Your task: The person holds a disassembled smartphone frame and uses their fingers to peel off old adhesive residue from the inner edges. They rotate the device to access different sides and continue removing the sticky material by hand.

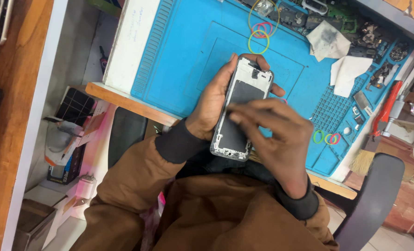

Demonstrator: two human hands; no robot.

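Head view: an opened phone frame (241, 114), silver-edged with a dark inner panel, is held above the near edge of a blue repair mat (188, 51). The left hand (214, 100) cradles it from behind; its fingers are wrapped around the frame's left side and top, with fingertips curled over the upper corner. The right hand (281, 139) lies across the frame's lower half, its fingers (251, 111) drawn close together and pressed flat on the dark panel; whether anything is pinched beneath them cannot be told.

Judgement on the step in hand: the panel appears to be worked by rubbing or pressing. Pressure is best kept on the flat middle, under the fingertips, with the left-hand grip held on the metal rim only, so that the thin frame is not flexed.

Edges and room: just beyond the left fingertips the mat is bare, giving open room for setting the frame down. Further out, above the fingertips, coloured rubber bands (259, 36) are noted. To the right of the right-hand fingers lie crumpled white tissues (337, 56), more bands (326, 138), small parts and a red-handled tool (387, 109); that side is crowded. The table edge (123, 100) runs below the wrists, so a dropped frame would likely fall to the lap.
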